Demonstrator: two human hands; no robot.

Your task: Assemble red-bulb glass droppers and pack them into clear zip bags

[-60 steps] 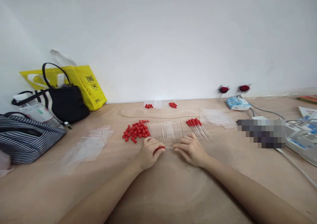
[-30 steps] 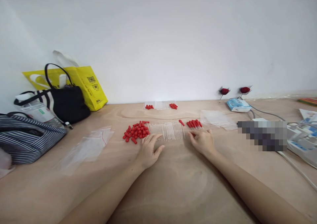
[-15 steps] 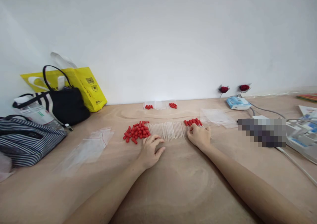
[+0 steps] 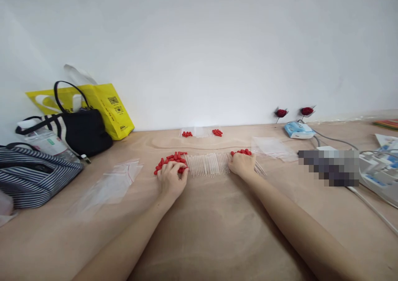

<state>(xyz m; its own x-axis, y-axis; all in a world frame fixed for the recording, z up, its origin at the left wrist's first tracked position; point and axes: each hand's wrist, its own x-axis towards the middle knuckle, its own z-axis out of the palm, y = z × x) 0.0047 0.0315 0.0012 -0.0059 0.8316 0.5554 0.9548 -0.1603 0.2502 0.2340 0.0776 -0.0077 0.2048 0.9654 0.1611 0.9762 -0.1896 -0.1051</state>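
Note:
My left hand [image 4: 171, 177] reaches over a pile of small red rubber dropper bulbs [image 4: 178, 156]. Its fingers curl down and the thumb closes in, with a red bulb showing between them. Beside the pile lies a row of thin clear tubes [image 4: 208, 165], side by side. My right hand [image 4: 242, 165] is closed at the right end of this row, its fingertips hidden beneath it. Just beyond its knuckles several tubes capped with red bulbs [image 4: 247, 152] show, their bare ends [image 4: 259, 169] sticking out to the right of the hand.
Clear zip bags lie at left [image 4: 116, 185] and right [image 4: 272, 146]. Near the wall, a filled clear bag [image 4: 201, 132] holds tubes and red bulbs. Bags [image 4: 83, 132] stand at left; a blue tissue pack [image 4: 299, 129], cables and a power strip [image 4: 379, 177] are at right.
My left hand has moved left from the near edge of the tubes onto the red bulbs, its fingers curling in. My right hand has shifted slightly left, toward the bare tubes.

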